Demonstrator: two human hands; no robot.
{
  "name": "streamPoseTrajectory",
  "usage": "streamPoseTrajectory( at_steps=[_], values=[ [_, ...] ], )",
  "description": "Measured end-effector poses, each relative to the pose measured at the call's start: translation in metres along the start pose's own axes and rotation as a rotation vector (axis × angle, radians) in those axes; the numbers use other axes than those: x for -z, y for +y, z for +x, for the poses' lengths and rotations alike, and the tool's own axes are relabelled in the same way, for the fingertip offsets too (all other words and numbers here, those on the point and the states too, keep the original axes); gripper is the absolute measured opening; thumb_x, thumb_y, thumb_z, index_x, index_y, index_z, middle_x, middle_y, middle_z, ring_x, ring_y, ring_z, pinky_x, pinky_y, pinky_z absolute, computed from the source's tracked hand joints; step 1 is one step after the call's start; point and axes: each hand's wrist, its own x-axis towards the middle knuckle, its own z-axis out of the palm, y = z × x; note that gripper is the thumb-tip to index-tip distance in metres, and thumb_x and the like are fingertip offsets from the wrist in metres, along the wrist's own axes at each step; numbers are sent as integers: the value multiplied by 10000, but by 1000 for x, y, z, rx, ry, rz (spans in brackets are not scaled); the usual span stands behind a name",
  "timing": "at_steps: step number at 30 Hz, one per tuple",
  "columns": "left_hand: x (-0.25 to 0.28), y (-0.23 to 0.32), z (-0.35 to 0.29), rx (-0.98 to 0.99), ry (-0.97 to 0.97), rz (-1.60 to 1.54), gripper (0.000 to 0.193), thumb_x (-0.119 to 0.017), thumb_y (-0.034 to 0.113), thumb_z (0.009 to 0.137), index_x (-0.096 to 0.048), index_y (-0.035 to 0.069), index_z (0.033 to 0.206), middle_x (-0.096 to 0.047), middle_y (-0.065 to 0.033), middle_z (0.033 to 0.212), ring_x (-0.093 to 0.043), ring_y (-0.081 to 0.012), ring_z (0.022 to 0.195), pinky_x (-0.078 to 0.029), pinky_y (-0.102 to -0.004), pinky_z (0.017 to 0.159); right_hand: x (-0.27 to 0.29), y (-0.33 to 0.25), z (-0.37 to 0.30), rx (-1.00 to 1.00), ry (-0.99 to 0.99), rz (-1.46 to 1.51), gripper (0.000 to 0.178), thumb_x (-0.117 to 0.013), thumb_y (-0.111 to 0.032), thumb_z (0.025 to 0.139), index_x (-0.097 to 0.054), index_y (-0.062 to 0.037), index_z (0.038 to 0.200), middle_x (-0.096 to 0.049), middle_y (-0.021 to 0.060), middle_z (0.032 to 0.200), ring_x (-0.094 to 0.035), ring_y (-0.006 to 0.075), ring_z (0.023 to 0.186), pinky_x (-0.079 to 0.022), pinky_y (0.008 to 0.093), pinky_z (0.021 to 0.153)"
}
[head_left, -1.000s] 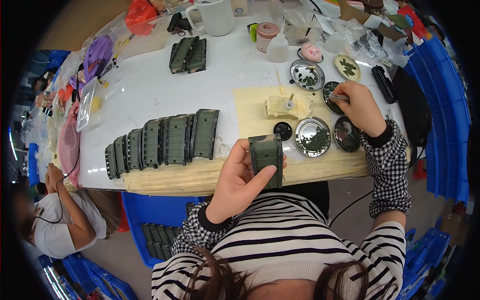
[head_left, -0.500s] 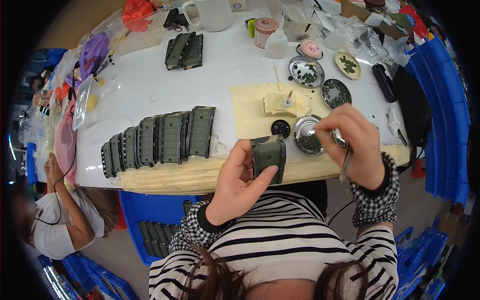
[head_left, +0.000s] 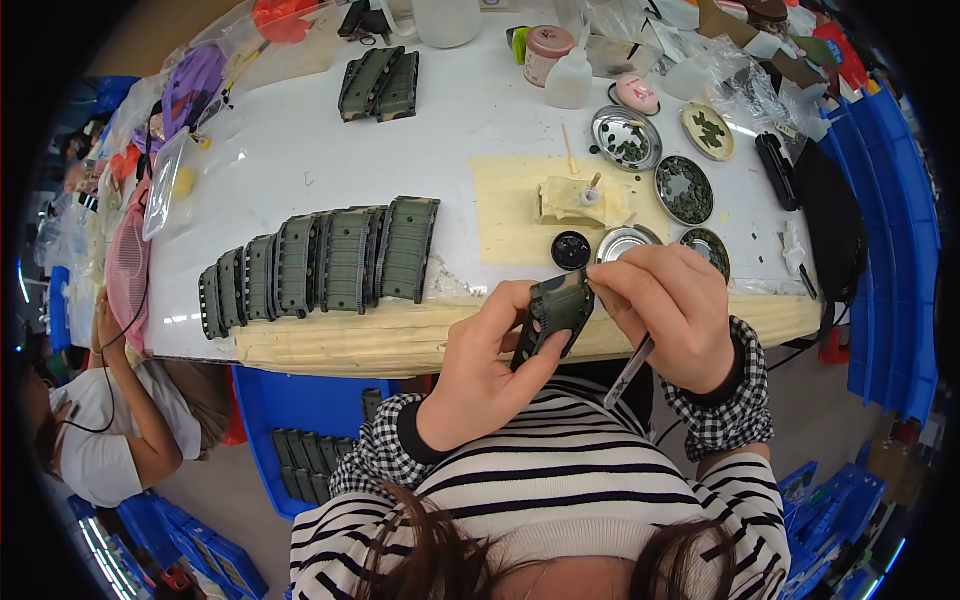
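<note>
The left grip [head_left: 485,370] is closed around a green curved piece [head_left: 556,312], thumb across its front, which sits tilted just over the counter's near edge. The right grip [head_left: 680,310] meets that piece at its upper right corner, fingertips pinched together — whether a small bit sits between them I can't tell — and a thin metal tool [head_left: 629,372] is tucked in the same palm, slanting down toward the striped top [head_left: 545,470].

Directly beyond the right grip, a steel dish [head_left: 628,238] is half covered by the knuckles, so its contents are hidden. Just left of that stands a small black pot [head_left: 571,250]; farther out from the grip come a wrapped block [head_left: 580,205] on yellow paper [head_left: 497,225] and a round dish of dark green bits [head_left: 685,190].

Left of the left grip, a row of similar curved pieces [head_left: 320,262] leans along the counter [head_left: 250,180]. Well beyond both grips are a white squeeze bottle [head_left: 568,82] and a pink jar [head_left: 549,58] — neither blocks the hands. Below and left of the left grip, a blue bin [head_left: 262,430] holds more dark pieces [head_left: 308,455].
</note>
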Motion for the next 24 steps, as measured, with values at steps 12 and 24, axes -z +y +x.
streamPoseTrajectory(
  at_steps=[12,24],
  values=[
    [0,-8,-1,-6,-15,-15,326,-625,-14,887,-520,-28,1195,-633,-79,943,-596,-86,859,-528,-249,725,-5,-6,-13,15,-103,-55,339,-657,-53,694,-648,71,1009,-617,141,928,-574,205,632,-474,284,570],
    [-1,-8,-2,219,-145,-200,382,-576,-69,901,-429,-22,1251,-610,-124,1144,-615,-147,1027,-521,-295,891,-6,-14,-34,-135,-46,34,279,-717,-74,766,-660,20,1023,-624,104,915,-579,182,638,-455,279,556]
  ],
)
